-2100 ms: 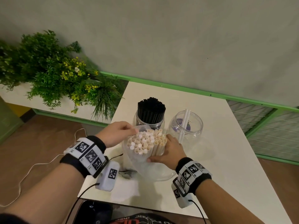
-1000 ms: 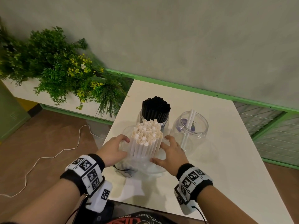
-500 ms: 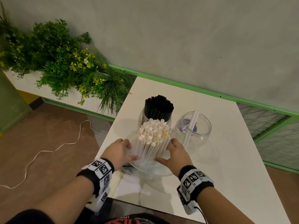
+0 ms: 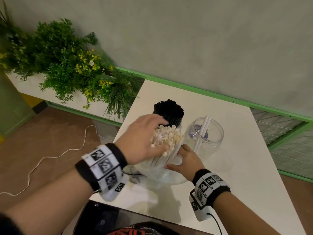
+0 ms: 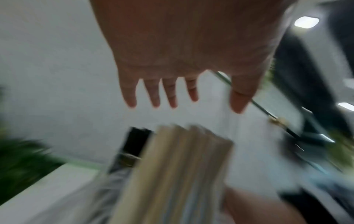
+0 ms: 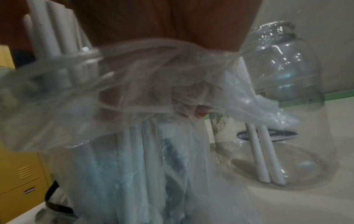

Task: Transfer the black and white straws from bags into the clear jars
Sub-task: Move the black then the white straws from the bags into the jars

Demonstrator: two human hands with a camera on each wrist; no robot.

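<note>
A bundle of white straws (image 4: 166, 138) stands upright in a clear plastic bag (image 4: 162, 173) on the white table (image 4: 237, 167). My right hand (image 4: 186, 160) grips the bag and straws from the right, its fingers (image 6: 199, 112) curled into the plastic (image 6: 134, 68). My left hand (image 4: 145, 138) hovers at the straw tops with fingers straight and spread (image 5: 172, 94) and holds nothing. Behind the bundle, a clear jar holds the black straws (image 4: 169, 110). A second clear jar (image 4: 205, 133) to the right holds two white straws (image 6: 262, 154).
A planter of green plants (image 4: 67, 65) borders the table's left far side. A white cable (image 4: 59, 155) lies on the brown floor at left. A green rail (image 4: 220, 97) runs along the wall behind. Bare table surface stretches to the right of the jars.
My left hand has left the bag's left side and risen to the straw tops, now open. My right hand stays on the bag's right side.
</note>
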